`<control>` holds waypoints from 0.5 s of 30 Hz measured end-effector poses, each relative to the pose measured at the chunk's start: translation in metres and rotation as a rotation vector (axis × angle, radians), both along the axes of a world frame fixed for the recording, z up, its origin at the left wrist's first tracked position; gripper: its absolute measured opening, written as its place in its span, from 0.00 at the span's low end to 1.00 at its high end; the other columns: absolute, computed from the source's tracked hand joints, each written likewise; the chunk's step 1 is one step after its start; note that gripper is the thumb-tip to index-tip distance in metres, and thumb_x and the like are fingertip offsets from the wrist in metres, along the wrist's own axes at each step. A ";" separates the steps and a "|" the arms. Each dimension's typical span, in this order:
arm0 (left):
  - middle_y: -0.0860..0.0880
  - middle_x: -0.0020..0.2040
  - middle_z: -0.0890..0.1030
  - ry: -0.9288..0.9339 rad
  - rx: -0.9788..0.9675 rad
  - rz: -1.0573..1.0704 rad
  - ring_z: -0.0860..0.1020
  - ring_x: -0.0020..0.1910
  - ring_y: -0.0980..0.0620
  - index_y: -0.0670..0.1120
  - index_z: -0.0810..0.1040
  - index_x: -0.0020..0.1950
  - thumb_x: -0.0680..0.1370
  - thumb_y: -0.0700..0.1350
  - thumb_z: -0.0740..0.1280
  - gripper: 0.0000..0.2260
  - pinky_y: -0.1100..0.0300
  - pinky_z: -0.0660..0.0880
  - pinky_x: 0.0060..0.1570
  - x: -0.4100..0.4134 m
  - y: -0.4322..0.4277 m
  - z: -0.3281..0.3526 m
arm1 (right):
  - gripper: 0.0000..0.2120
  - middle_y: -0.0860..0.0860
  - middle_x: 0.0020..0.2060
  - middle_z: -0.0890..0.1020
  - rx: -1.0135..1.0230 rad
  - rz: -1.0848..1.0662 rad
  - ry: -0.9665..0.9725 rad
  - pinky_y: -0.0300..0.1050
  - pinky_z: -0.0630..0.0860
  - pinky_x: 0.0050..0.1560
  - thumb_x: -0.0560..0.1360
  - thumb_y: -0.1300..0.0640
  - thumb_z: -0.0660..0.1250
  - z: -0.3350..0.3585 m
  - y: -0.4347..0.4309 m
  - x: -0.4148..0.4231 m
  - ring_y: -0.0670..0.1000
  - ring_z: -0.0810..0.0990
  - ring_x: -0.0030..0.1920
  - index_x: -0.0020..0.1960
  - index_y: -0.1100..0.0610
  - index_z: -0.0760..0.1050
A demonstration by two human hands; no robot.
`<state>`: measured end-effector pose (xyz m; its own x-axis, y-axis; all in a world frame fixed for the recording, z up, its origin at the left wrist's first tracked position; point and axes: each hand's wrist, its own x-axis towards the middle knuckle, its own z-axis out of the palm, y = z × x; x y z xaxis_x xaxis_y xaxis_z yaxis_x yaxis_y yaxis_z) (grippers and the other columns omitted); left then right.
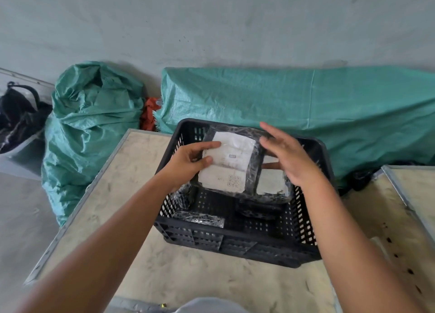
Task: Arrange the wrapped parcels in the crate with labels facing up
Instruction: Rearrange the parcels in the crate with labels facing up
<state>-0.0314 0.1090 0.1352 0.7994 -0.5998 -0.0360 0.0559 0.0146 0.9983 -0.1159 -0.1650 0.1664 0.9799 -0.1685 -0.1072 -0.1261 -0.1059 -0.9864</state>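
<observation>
Parcels sit in and over the black crate (237, 247): I count 5. The big parcel (229, 162), wrapped in dark film, is held above the crate's far half, its white label (226, 167) facing up and tilted toward the camera. Just right of it, touching, lies a 2nd parcel (273, 183) with a white label up. 3 smaller dark parcels lie lower in the crate: 1 at the near wall (200, 218), 1 at the left wall (183, 197), 1 near the middle (259, 210); their labels do not show.

The left hand (188, 164) grips the big parcel's left edge, thumb on the label, fingers (207, 146) curled around the edge. The right hand (287, 157) is spread, fingers loose, at the parcel's right edge, palm inward; whether it touches the wrap I cannot tell.

The crate stands on a pale tabletop (113, 195) with a metal rim. Behind it lie 2 green woven sacks, 1 bunched (89, 129) and 1 long (306, 101).
</observation>
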 end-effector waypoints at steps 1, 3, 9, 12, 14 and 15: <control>0.48 0.59 0.85 0.003 0.022 0.036 0.83 0.56 0.49 0.59 0.86 0.57 0.80 0.33 0.69 0.20 0.55 0.82 0.54 0.005 -0.001 -0.007 | 0.30 0.33 0.69 0.72 -0.062 0.026 0.005 0.52 0.59 0.72 0.72 0.41 0.75 -0.007 0.007 0.000 0.37 0.70 0.69 0.72 0.33 0.71; 0.44 0.59 0.84 0.030 0.067 0.073 0.85 0.55 0.48 0.60 0.86 0.57 0.81 0.35 0.69 0.19 0.54 0.83 0.51 0.015 -0.005 -0.020 | 0.36 0.30 0.73 0.63 -0.205 0.061 0.039 0.50 0.58 0.71 0.71 0.38 0.76 -0.025 0.020 0.002 0.38 0.61 0.73 0.75 0.28 0.63; 0.40 0.60 0.81 0.089 0.203 0.121 0.86 0.49 0.50 0.59 0.82 0.59 0.82 0.37 0.68 0.17 0.58 0.83 0.45 0.036 -0.019 -0.051 | 0.49 0.47 0.80 0.63 -0.332 0.020 0.163 0.39 0.66 0.67 0.74 0.52 0.78 -0.074 0.050 0.029 0.49 0.67 0.75 0.83 0.44 0.50; 0.42 0.64 0.79 0.136 0.328 0.054 0.84 0.55 0.47 0.57 0.79 0.66 0.80 0.33 0.70 0.22 0.54 0.84 0.48 0.048 -0.022 -0.060 | 0.51 0.51 0.78 0.67 -0.357 0.042 0.281 0.32 0.77 0.52 0.76 0.58 0.76 -0.089 0.058 0.045 0.48 0.75 0.62 0.84 0.48 0.44; 0.45 0.64 0.77 0.115 0.471 -0.043 0.83 0.56 0.46 0.57 0.73 0.73 0.77 0.31 0.72 0.30 0.50 0.85 0.50 0.053 -0.020 -0.066 | 0.50 0.52 0.76 0.69 -0.365 0.075 0.335 0.43 0.80 0.55 0.77 0.59 0.75 -0.101 0.061 0.050 0.47 0.78 0.56 0.84 0.49 0.42; 0.47 0.64 0.76 0.080 0.553 -0.098 0.82 0.55 0.47 0.58 0.69 0.77 0.76 0.32 0.73 0.35 0.52 0.85 0.48 0.055 -0.019 -0.069 | 0.50 0.52 0.75 0.71 -0.356 0.085 0.353 0.45 0.81 0.54 0.77 0.59 0.74 -0.108 0.063 0.051 0.44 0.78 0.51 0.84 0.49 0.41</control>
